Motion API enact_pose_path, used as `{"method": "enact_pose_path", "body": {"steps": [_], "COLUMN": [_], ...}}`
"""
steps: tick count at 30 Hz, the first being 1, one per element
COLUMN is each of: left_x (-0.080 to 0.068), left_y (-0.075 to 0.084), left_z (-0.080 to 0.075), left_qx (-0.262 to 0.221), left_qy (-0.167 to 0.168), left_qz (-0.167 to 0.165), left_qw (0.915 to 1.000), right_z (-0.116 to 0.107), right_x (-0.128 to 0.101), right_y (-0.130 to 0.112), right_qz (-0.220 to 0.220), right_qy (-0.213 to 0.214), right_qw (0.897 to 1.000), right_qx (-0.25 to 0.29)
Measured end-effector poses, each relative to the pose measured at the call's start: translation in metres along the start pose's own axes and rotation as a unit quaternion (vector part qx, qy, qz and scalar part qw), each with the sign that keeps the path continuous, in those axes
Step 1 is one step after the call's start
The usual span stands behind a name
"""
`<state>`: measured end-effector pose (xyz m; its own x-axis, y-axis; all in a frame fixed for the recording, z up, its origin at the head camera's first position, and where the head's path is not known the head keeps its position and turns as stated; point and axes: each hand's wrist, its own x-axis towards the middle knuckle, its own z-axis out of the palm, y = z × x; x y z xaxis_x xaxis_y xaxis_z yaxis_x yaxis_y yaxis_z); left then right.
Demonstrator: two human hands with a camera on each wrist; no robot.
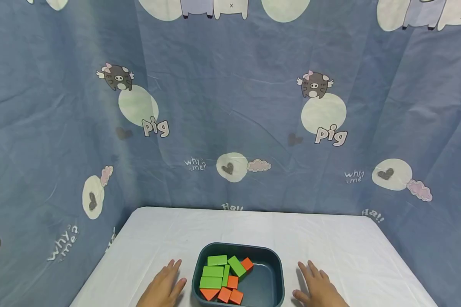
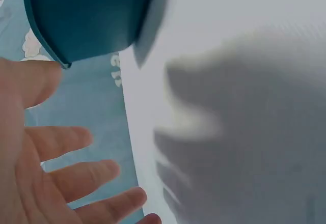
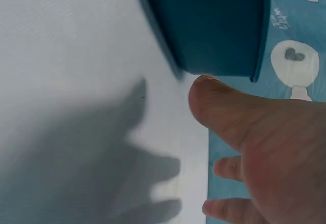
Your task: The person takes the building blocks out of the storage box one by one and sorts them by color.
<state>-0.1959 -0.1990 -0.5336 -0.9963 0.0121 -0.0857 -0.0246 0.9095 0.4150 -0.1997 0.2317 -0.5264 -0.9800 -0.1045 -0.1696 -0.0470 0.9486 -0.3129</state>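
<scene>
A dark teal rectangular bin (image 1: 263,279) stands near the front of the table, between my two hands. Inside, toward its left side, lie several green rectangular blocks (image 1: 213,271) and several orange blocks (image 1: 232,282), one of them triangular (image 1: 209,293). My left hand (image 1: 163,285) hovers just left of the bin, fingers spread, holding nothing. On the other side, my right hand (image 1: 318,286) is likewise spread and apart from the bin. The wrist views show the bin's outer walls (image 2: 91,20) (image 3: 209,28) close to each thumb.
White cloth covers the table (image 1: 330,238), and both hands cast shadows on it. Behind and to the left hangs a blue curtain (image 1: 223,106) printed with pigs, hearts and lettering, meeting the table's far edge.
</scene>
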Motion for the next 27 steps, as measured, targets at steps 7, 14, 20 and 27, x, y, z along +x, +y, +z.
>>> {"method": "enact_pose_path", "body": {"steps": [7,14,20,27], "left_x": [-0.008,-0.016,-0.021,-0.02], "left_y": [0.006,0.017,0.027,0.04], "left_z": [-0.003,-0.003,0.005,0.013], "left_qx": [-0.073,-0.149,-0.171,-0.18], "left_qy": [0.048,0.072,0.095,0.1], "left_qz": [0.033,0.054,0.091,0.133], "left_qw": [0.9956,0.9847,0.9765,0.9696], "right_z": [-0.011,-0.023,-0.031,-0.038], "right_x": [-0.003,-0.008,-0.01,-0.003], "right_y": [-0.003,-0.014,-0.033,-0.057], "right_qz": [-0.045,-0.084,-0.128,-0.162], "right_qy": [0.034,0.08,0.095,0.103], "right_qw": [0.998,0.991,0.979,0.97], "right_qx": [0.032,0.067,0.127,0.15]}}
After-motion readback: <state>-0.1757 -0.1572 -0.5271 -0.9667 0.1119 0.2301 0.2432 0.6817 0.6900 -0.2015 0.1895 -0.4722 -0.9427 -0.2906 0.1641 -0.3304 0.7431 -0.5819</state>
